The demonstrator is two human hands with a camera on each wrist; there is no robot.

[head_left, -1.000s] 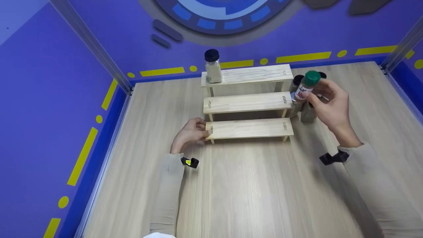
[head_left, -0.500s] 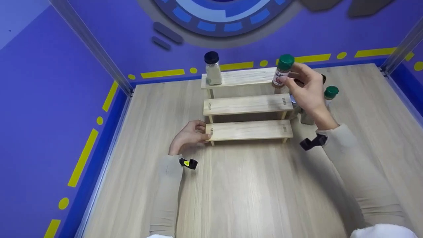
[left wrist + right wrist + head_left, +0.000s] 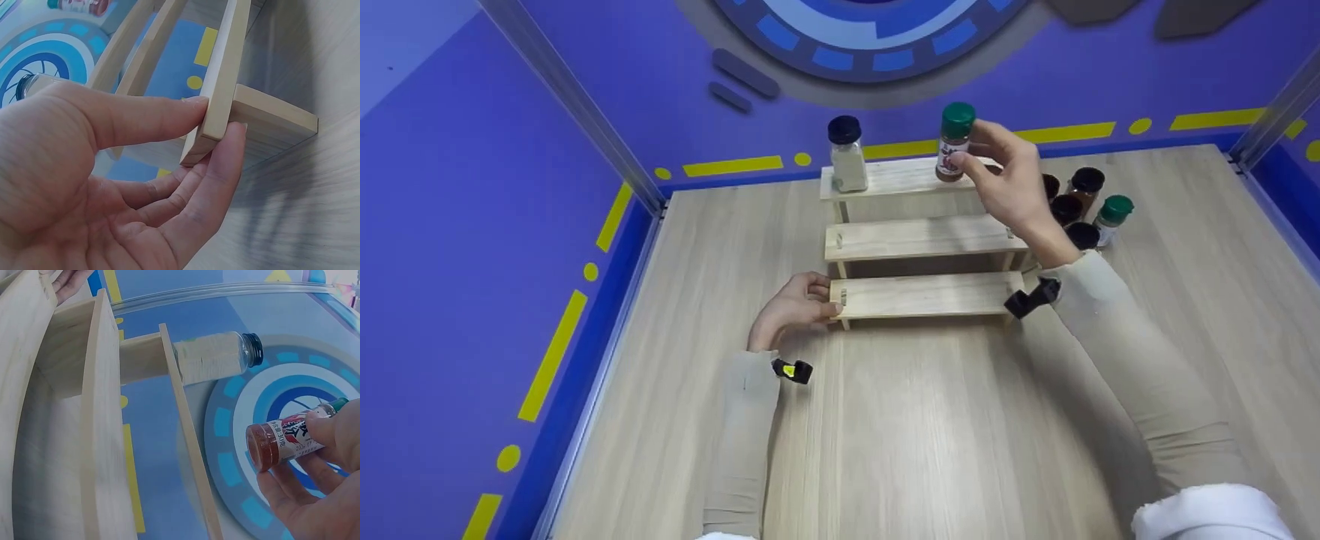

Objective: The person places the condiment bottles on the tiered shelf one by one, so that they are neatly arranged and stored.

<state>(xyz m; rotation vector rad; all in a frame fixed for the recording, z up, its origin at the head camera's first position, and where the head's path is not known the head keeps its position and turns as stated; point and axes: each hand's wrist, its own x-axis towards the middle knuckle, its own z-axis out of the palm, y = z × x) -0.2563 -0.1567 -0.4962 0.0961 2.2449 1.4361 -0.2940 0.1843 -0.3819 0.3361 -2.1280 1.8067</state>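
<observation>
A three-step wooden rack [image 3: 926, 295] stands on the table. My left hand [image 3: 795, 304] pinches the left end of its lowest step, thumb above and fingers beneath, as the left wrist view shows. In my right hand [image 3: 1016, 184] is a spice jar [image 3: 292, 436] with a green cap, a printed label and reddish-brown contents. It is held upright over the top step; the right wrist view shows its base apart from the wood. A clear jar [image 3: 849, 161] with a black cap and pale contents stands at the left end of the top step.
Several jars stand close together right of the rack, among them a green-capped jar [image 3: 1112, 216] and a black-capped jar [image 3: 1086, 187]; my right forearm partly covers them. A blue wall [image 3: 607, 67] rises behind and a metal-edged side panel stands on the left.
My right hand has carried the green-capped spice jar leftward and up, from beside the rack to above the top step. My left hand keeps its hold on the lowest step.
</observation>
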